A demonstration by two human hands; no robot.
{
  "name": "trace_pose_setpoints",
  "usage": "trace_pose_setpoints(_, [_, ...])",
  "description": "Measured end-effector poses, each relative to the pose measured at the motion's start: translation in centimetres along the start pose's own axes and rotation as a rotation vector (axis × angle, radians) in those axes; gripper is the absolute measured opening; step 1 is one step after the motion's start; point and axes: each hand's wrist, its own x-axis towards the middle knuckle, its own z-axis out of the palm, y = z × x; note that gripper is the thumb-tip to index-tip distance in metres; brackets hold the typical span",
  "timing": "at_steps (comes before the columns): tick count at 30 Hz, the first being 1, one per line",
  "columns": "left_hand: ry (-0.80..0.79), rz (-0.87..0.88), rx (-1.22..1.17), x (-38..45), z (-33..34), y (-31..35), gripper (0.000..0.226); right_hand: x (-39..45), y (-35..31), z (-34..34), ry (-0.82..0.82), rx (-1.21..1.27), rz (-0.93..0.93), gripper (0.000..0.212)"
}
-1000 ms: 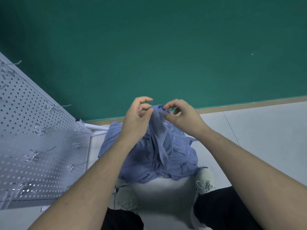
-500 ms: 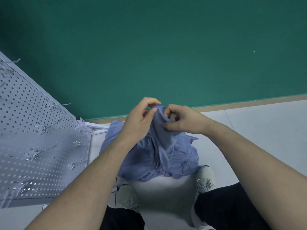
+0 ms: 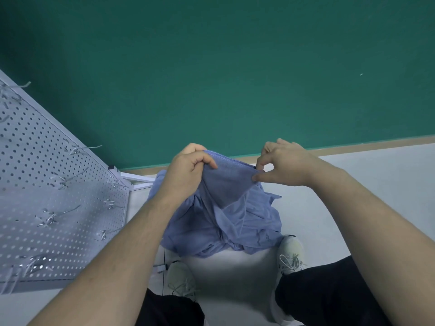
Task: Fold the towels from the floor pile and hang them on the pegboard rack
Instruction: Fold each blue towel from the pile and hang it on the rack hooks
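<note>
Above the floor pile (image 3: pixel 226 231): my left hand (image 3: pixel 188 170) and right hand (image 3: pixel 282 165) pinch 1 towel (image 3: pixel 228 180) hem.
Done: nothing folded.
Left: pegboard rack (image 3: pixel 47 184) bare.

The pegboard rack (image 3: pixel 58 208) runs off the left edge.

The towel (image 3: pixel 226 184) that I hold is thin blue cloth, soft and matt, with a stitched hem along its top edge. The pile of towels (image 3: pixel 235 227) on the floor is the same matt cloth, full of creases. The pegboard rack (image 3: pixel 47 184) on the left looks like white painted metal, smooth, with many small holes, and its hooks (image 3: pixel 68 180) are bare shiny wire. The floor (image 3: pixel 364 196) is pale, smooth and slightly glossy. The far wall (image 3: pixel 211 78) is matt green. My shoes (image 3: pixel 290 252) look like light woven fabric with laces, and my trousers (image 3: pixel 329 295) are black matt cloth.
</note>
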Motion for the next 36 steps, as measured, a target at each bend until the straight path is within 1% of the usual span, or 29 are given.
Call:
trace_pose_setpoints(1, [-0.021, 0.018, 0.031, 0.0, -0.1, -0.1, 0.048, 0.0, 0.1, 0.1, 0.009, -0.019, 0.014, 0.021])
trace_pose_setpoints(2, [-0.044, 0.036, 0.066, 0.1, -0.2, -0.2, 0.046, 0.0, 0.2, 0.1, 0.049, 0.020, 0.028, 0.023])
trace_pose_setpoints(5, [-0.099, 0.081, 0.166, 0.6, -0.5, -0.7, 0.043, -0.3, 0.4, 0.5, 0.232, 0.364, 0.063, 0.024])
trace_pose_setpoints(8, [-0.101, 0.125, 0.243, 1.0, -0.6, -1.0, 0.041, -0.4, 0.3, 1.1, 0.334, 0.738, 0.022, 0.026])
trace_pose_setpoints(9, [-0.098, 0.142, 0.263, 1.0, -0.6, -0.9, 0.041, -0.5, 0.2, 1.1, 0.352, 0.808, -0.003, 0.026])
trace_pose_setpoints(11, [-0.094, 0.164, 0.279, 1.0, -0.3, -0.8, 0.042, -0.4, 0.1, 1.1, 0.360, 0.814, -0.024, 0.029])
trace_pose_setpoints(14, [-0.074, 0.135, 0.183, 1.0, -0.1, -0.3, 0.043, -0.3, 0.2, 0.6, 0.316, 0.684, 0.002, 0.035])
trace_pose_setpoints(17, [-0.013, 0.055, -0.036, 0.7, -0.1, 0.8, 0.044, -0.6, 0.2, -0.2, 0.319, 0.666, 0.025, 0.039])
trace_pose_setpoints(19, [0.034, 0.019, -0.149, 0.3, -0.2, 2.0, 0.039, -0.9, -0.1, -0.7, 0.370, 0.735, 0.036, 0.037])
trace_pose_setpoints(21, [0.062, 0.024, -0.205, -0.1, -0.3, 3.1, 0.033, -1.3, -0.8, -1.2, 0.427, 0.902, 0.018, 0.036])
trace_pose_setpoints(23, [0.090, 0.034, -0.250, -0.4, -0.5, 3.9, 0.035, -1.8, -1.5, -1.7, 0.454, 1.077, -0.004, 0.036])
trace_pose_setpoints(24, [0.108, 0.036, -0.269, -0.5, -0.8, 4.3, 0.036, -2.0, -1.8, -1.9, 0.462, 1.107, -0.009, 0.037])
trace_pose_setpoints(26, [0.135, 0.042, -0.269, -0.6, -1.4, 5.1, 0.038, -2.5, -2.2, -2.5, 0.466, 1.082, -0.015, 0.037])
trace_pose_setpoints(27, [0.138, 0.052, -0.259, -0.6, -1.8, 5.6, 0.039, -2.8, -2.3, -2.9, 0.464, 1.024, -0.017, 0.037])
trace_pose_setpoints(29, [0.127, 0.075, -0.238, -0.7, -2.7, 6.6, 0.041, -3.8, -2.4, -4.4, 0.443, 0.782, -0.025, 0.040])
trace_pose_setpoints(31, [0.119, 0.096, -0.225, -0.7, -3.9, 7.7, 0.042, -5.2, -2.7, -6.6, 0.389, 0.510, -0.061, 0.036])
trace_pose_setpoints(33, [0.122, 0.112, -0.198, -0.6, -5.2, 9.1, 0.043, -6.5, -2.9, -9.2, 0.371, 0.295, -0.095, 0.035])
trace_pose_setpoints(35, [0.112, 0.116, -0.136, -0.6, -6.4, 10.6, 0.040, -7.4, -3.1, -11.6, 0.360, 0.160, -0.093, 0.038])
trace_pose_setpoints(36, [0.103, 0.113, -0.101, -0.7, -6.9, 11.3, 0.038, -7.7, -3.3, -12.6, 0.353, 0.131, -0.090, 0.039])
